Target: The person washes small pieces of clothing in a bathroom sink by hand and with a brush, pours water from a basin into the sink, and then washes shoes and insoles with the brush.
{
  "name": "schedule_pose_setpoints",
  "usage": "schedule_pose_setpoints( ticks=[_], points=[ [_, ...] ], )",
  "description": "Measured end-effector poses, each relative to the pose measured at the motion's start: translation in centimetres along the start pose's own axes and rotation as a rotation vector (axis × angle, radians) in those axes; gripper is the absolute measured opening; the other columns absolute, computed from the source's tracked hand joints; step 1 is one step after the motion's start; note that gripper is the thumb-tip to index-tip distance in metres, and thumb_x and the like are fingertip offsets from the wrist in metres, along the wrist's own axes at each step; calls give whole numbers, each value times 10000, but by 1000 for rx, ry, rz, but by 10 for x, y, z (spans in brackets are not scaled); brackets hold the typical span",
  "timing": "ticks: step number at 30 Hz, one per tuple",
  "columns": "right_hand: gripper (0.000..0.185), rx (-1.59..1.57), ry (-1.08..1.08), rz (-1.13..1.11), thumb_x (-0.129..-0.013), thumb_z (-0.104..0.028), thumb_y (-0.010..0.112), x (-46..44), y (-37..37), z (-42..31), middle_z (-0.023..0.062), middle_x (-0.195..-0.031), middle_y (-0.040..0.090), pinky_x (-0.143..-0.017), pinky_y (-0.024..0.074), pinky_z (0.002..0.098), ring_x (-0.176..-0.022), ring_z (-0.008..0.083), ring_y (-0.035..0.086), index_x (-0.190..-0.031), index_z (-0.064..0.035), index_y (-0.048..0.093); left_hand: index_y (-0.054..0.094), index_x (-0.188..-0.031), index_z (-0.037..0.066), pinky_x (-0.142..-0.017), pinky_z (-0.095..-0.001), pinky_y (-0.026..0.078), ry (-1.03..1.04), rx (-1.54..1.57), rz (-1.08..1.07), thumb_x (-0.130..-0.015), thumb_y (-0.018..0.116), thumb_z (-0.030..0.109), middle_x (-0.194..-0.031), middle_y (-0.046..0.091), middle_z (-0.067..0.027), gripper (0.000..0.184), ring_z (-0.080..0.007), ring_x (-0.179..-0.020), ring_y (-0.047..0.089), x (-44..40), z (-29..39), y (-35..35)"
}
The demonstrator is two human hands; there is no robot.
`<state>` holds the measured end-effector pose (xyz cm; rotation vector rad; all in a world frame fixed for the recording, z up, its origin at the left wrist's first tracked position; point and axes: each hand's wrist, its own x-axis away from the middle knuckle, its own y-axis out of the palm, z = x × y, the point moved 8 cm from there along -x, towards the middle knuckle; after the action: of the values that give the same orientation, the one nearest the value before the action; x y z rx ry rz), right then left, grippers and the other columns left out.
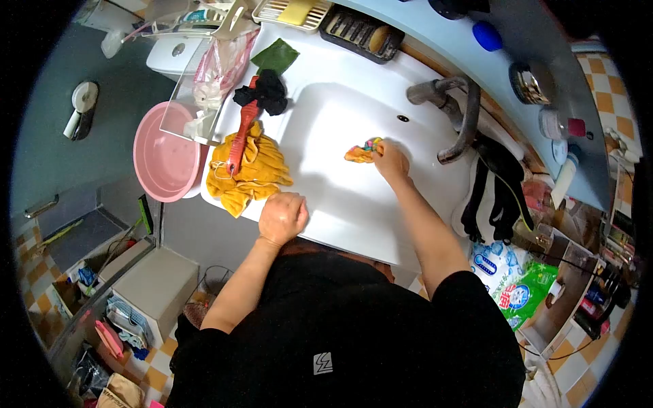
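My right hand [390,161] is closed on a small multicoloured cloth [362,152], mostly orange with blue and pink patches, inside the white sink basin [326,122]. My left hand [282,216] is closed in a fist at the sink's front edge, just beside a yellow cloth [262,173]; whether anything is inside the fist is hidden. Across the yellow cloth lies a red-handled brush [243,136], and a black bunched cloth [272,93] rests at its upper end. Behind that is a dark green cloth [275,56].
A grey faucet [469,115] rises at the basin's right, with black-and-white gloves [496,187] beside it. Soap trays [360,34] line the back edge. A pink basin [166,153] stands at the left under a clear shelf. Bottles stand on the right ledge.
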<state>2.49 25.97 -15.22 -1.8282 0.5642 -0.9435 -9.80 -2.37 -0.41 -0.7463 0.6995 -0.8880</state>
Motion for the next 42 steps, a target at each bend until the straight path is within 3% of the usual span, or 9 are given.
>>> schedule_pose_setpoints(
  ticks=[8, 20, 23, 26, 30, 32, 37, 39, 42],
  points=[
    [162, 177, -312, 38, -924, -137, 554, -4, 7, -8, 139, -925, 701, -745, 559, 450, -872, 323, 697, -994, -130, 700, 647, -800, 29, -689, -428, 501, 30, -4, -12, -787, 677, 82, -753, 649, -127, 63, -319, -711, 630, -1, 3, -1],
    [149, -28, -245, -103, -815, -107, 660, -36, 11, -8, 181, -935, 697, -703, 534, 483, -799, 367, 682, -959, -74, 678, 644, -830, 27, -692, -435, 516, 30, -11, 27, -765, 680, 71, -781, 653, -134, 86, -315, -738, 644, -3, 4, 0],
    [172, -218, -98, 109, -858, -163, 690, -31, 31, 20, 137, -896, 709, -651, 535, 417, -739, 295, 696, -1011, -84, 676, 638, -813, 30, -686, -438, 508, 20, -11, -27, -767, 676, 74, -759, 637, -130, 74, -320, -719, 631, 0, 2, 2],
    [253, -832, 366, -73, -892, -263, 725, 11, 23, 47, 75, -859, 700, -595, 518, 334, -693, 189, 689, -1053, -77, 663, 635, -794, 33, -681, -439, 500, 25, -3, -10, -768, 672, 71, -738, 623, -126, 59, -322, -704, 620, 0, 5, -1],
    [423, -685, 202, 697, -938, -294, 690, 30, -68, 118, 71, -876, 654, -593, 505, 301, -647, 145, 591, -1221, -18, 536, 637, -787, 34, -691, -444, 498, 40, -3, -18, -788, 661, 95, -735, 626, -132, 65, -332, -708, 621, 2, 6, 1],
    [382, -715, -73, 895, -968, -250, 644, 50, -158, 73, 82, -957, 664, -709, 525, 383, -850, 218, 645, -1257, -24, 540, 638, -786, 34, -694, -451, 497, 55, -10, -31, -798, 654, 109, -734, 627, -137, 77, -339, -711, 620, 3, 5, 4],
    [430, -213, 186, 652, -929, -431, 666, 9, -194, 78, 110, -822, 702, -697, 534, 386, -764, 264, 702, -1081, -37, 589, 639, -780, 38, -690, -460, 492, 29, -31, -63, -816, 642, 127, -745, 625, -148, 95, -356, -712, 613, 4, 8, 4],
    [366, -943, 380, 404, -948, -392, 623, 10, -169, 88, 105, -816, 701, -624, 524, 393, -646, 259, 695, -1030, -36, 592, 638, -778, 39, -685, -463, 491, 23, -27, -51, -817, 642, 130, -747, 621, -150, 99, -358, -710, 610, 4, 8, 3],
    [367, -1041, 371, 422, -938, -391, 638, 25, -163, 91, 138, -866, 707, -678, 530, 416, -738, 305, 694, -1040, -40, 612, 635, -775, 29, -670, -473, 489, 16, -40, -68, -816, 642, 131, -741, 614, -155, 110, -358, -704, 606, 6, 6, 6]
  ],
)
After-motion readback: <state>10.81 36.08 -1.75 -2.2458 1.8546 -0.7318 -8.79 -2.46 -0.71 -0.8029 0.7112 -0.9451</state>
